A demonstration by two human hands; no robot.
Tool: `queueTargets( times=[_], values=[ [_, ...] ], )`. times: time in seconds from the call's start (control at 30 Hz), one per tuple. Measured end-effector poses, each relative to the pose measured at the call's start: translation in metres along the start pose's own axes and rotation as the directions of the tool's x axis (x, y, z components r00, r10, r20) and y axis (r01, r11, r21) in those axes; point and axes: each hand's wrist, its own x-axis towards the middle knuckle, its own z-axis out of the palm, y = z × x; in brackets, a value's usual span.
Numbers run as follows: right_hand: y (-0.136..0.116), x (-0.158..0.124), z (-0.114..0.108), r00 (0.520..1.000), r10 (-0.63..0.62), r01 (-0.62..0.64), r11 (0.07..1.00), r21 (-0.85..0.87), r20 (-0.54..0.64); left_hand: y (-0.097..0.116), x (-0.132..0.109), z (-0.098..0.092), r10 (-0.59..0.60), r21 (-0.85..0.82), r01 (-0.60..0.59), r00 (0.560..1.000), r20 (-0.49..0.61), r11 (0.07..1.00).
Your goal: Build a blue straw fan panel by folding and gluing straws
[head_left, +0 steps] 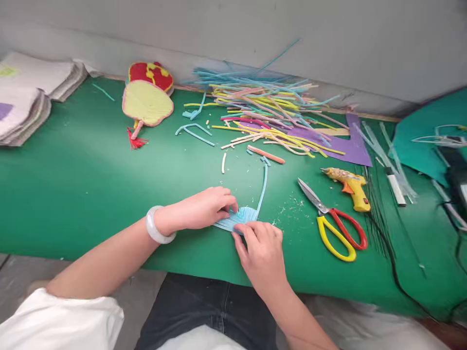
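The light-blue fan piece (239, 216) lies flat on the green desk (91, 184), near its front edge, at centre of view. The left hand (204, 210), wearing a white bangle (157, 226), comes in from 9 o'clock; its grip is closed, fingertips pressing the piece's upper left part. The right hand (263, 249) comes in from 5 o'clock; its grip is closed, pinching the piece's near edge. A blue strip (264, 187) rises from the piece toward 1 o'clock. Scissors (333, 226) lie at 3 o'clock, a yellow glue gun (350, 185) at 2 o'clock, loose coloured strips (270, 112) at 12 to 1 o'clock, finished fans (148, 99) at 11 o'clock.
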Motion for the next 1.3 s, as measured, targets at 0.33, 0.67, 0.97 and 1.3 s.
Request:
queueTargets(
  times=[0.33, 0.67, 0.97, 1.3],
  values=[
    [-0.001, 0.003, 0.004, 1.000, -0.015, 0.015, 1.000, -0.010, 0.002, -0.003, 0.000, 0.002, 0.028, 0.026, -0.028, 0.999, -0.016, 0.999],
    [-0.004, 0.004, 0.006, 1.000, -0.006, 0.006, 1.000, -0.028, -0.009, -0.002, 0.000, 0.001, 0.025, 0.037, -0.025, 1.000, 0.000, 0.999],
    [-0.008, 0.006, 0.007, 1.000, 0.010, -0.011, 0.998, -0.055, -0.022, 0.000, 0.000, -0.001, 0.024, 0.047, -0.024, 1.000, 0.004, 0.999],
    [-0.016, 0.011, 0.012, 0.999, -0.027, 0.026, 0.999, -0.047, -0.021, -0.002, 0.001, -0.002, 0.065, 0.043, -0.064, 0.998, -0.011, 0.997]
  ],
)
